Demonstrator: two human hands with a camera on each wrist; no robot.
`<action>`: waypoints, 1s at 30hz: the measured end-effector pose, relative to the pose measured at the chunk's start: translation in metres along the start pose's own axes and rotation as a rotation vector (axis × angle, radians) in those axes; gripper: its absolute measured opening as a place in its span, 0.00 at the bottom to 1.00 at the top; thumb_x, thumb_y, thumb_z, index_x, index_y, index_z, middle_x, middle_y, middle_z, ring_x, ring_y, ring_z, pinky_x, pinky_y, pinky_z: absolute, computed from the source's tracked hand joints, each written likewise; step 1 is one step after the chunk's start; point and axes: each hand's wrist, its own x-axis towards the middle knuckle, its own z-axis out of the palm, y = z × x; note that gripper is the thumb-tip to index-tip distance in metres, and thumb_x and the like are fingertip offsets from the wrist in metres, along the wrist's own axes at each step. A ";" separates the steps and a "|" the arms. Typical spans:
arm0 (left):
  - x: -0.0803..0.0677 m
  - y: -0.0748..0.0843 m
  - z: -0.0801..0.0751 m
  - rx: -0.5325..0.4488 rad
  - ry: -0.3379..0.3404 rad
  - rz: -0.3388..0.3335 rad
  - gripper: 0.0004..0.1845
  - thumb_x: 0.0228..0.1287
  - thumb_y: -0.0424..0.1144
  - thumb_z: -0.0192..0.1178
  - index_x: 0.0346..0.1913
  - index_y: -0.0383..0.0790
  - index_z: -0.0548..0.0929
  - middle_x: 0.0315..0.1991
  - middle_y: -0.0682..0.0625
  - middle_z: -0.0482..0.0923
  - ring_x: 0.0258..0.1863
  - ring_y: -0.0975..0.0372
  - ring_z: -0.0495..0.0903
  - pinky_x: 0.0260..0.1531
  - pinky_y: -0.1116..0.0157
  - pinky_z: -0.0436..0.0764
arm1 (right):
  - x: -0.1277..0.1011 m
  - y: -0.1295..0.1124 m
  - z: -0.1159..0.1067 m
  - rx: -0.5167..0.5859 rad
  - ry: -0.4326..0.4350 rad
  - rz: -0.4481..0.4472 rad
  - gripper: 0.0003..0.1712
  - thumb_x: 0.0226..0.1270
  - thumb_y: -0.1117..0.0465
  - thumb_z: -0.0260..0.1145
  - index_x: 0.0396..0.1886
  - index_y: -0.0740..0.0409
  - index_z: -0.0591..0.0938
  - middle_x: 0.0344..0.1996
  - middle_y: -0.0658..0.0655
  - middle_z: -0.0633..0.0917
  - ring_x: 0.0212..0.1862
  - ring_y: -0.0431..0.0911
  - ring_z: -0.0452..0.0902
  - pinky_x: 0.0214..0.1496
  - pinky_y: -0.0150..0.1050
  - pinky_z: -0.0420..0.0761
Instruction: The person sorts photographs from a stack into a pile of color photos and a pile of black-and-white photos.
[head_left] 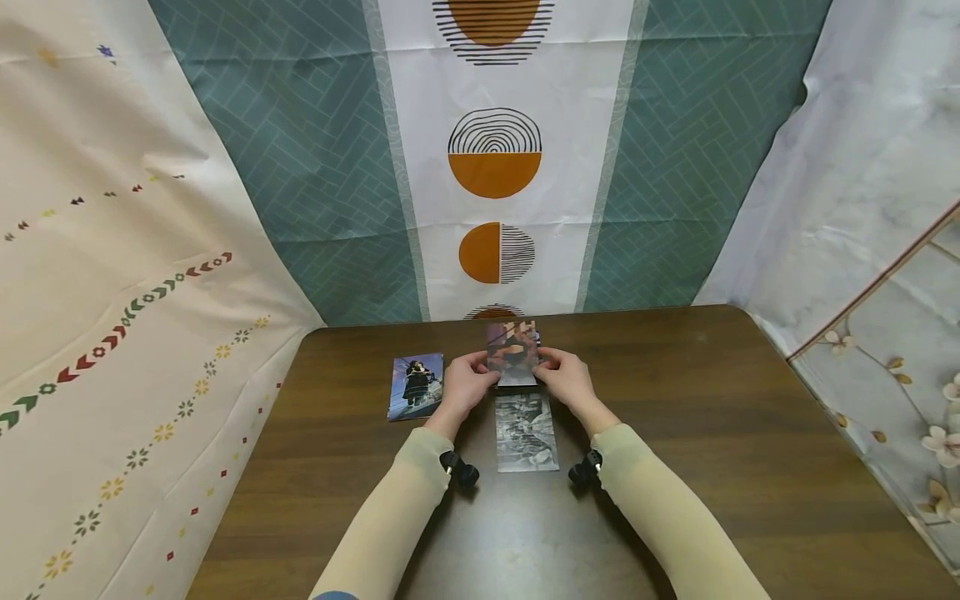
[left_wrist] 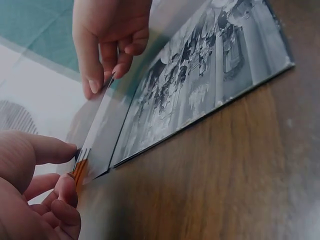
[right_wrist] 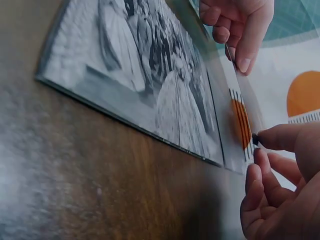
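A glossy picture card (head_left: pixel 514 354) in reddish and dark tones is held up between both hands, tilted off the table. My left hand (head_left: pixel 467 382) pinches its left edge between thumb and fingers. On the opposite edge, my right hand (head_left: pixel 566 379) pinches it the same way. Both wrist views show the card (left_wrist: pixel 95 122) nearly edge-on, its shiny side mirroring the cloth. Just nearer to me lies a black-and-white picture card (head_left: pixel 527 437), face up, apparently a thin stack. Left of my left hand lies a blue card (head_left: pixel 416 385) with a dark-clothed figure.
The brown wooden table (head_left: pixel 300 500) ends at a patterned hanging cloth (head_left: pixel 495 175) close behind the held card. More cloths hang along the left and right sides. A small bit of another card shows behind the held one's right edge.
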 end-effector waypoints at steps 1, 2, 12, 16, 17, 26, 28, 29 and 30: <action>0.001 0.000 0.002 0.008 -0.005 -0.003 0.29 0.67 0.35 0.73 0.70 0.37 0.83 0.37 0.50 0.82 0.33 0.59 0.77 0.36 0.62 0.77 | 0.001 0.001 0.000 0.000 -0.001 0.003 0.29 0.75 0.59 0.70 0.73 0.58 0.81 0.44 0.57 0.89 0.45 0.53 0.84 0.51 0.53 0.80; 0.003 0.000 0.004 0.015 -0.009 -0.007 0.29 0.67 0.35 0.73 0.70 0.37 0.83 0.37 0.50 0.82 0.33 0.59 0.77 0.36 0.61 0.77 | 0.002 0.003 -0.001 0.001 -0.001 0.009 0.29 0.75 0.59 0.70 0.73 0.58 0.80 0.44 0.57 0.89 0.46 0.54 0.84 0.51 0.54 0.80; 0.008 -0.002 0.015 0.097 -0.019 -0.015 0.29 0.66 0.38 0.74 0.70 0.38 0.83 0.33 0.53 0.80 0.32 0.60 0.77 0.36 0.60 0.76 | 0.009 0.013 0.001 0.005 0.000 0.045 0.29 0.76 0.60 0.69 0.74 0.58 0.80 0.44 0.58 0.89 0.49 0.57 0.84 0.57 0.56 0.80; 0.008 -0.002 0.015 0.151 -0.002 -0.009 0.28 0.66 0.40 0.75 0.69 0.41 0.85 0.32 0.54 0.80 0.31 0.60 0.76 0.34 0.61 0.74 | 0.010 0.013 0.000 -0.024 0.005 0.038 0.29 0.76 0.60 0.69 0.74 0.58 0.80 0.44 0.57 0.89 0.49 0.56 0.84 0.56 0.56 0.80; 0.009 -0.002 0.016 0.164 -0.001 -0.009 0.28 0.66 0.41 0.74 0.69 0.42 0.85 0.32 0.55 0.80 0.31 0.60 0.76 0.34 0.61 0.73 | 0.010 0.013 0.000 -0.040 0.008 0.034 0.29 0.75 0.59 0.69 0.73 0.58 0.80 0.43 0.57 0.89 0.49 0.56 0.84 0.57 0.56 0.80; 0.012 -0.002 0.019 0.241 -0.002 -0.054 0.27 0.66 0.43 0.75 0.68 0.46 0.86 0.31 0.56 0.80 0.30 0.61 0.77 0.31 0.61 0.72 | 0.011 0.016 0.001 -0.137 0.005 0.026 0.28 0.75 0.57 0.68 0.73 0.57 0.81 0.43 0.55 0.89 0.49 0.55 0.84 0.56 0.56 0.80; 0.012 -0.003 0.019 0.250 0.000 -0.055 0.27 0.66 0.43 0.75 0.68 0.46 0.86 0.31 0.56 0.80 0.30 0.60 0.77 0.31 0.61 0.72 | 0.011 0.015 0.001 -0.147 0.002 0.030 0.28 0.76 0.56 0.68 0.73 0.56 0.81 0.44 0.54 0.90 0.49 0.54 0.84 0.55 0.55 0.80; 0.012 -0.003 0.019 0.257 -0.001 -0.057 0.27 0.66 0.43 0.75 0.68 0.46 0.86 0.31 0.56 0.80 0.30 0.61 0.77 0.31 0.61 0.72 | 0.010 0.015 0.001 -0.150 -0.001 0.033 0.28 0.76 0.56 0.68 0.73 0.55 0.81 0.45 0.54 0.90 0.49 0.54 0.84 0.55 0.55 0.80; 0.012 -0.003 0.020 0.263 -0.002 -0.060 0.28 0.66 0.43 0.75 0.68 0.46 0.86 0.31 0.56 0.80 0.30 0.60 0.77 0.31 0.61 0.72 | 0.010 0.016 0.001 -0.159 -0.005 0.033 0.28 0.76 0.56 0.68 0.73 0.55 0.81 0.46 0.54 0.90 0.49 0.54 0.85 0.55 0.55 0.80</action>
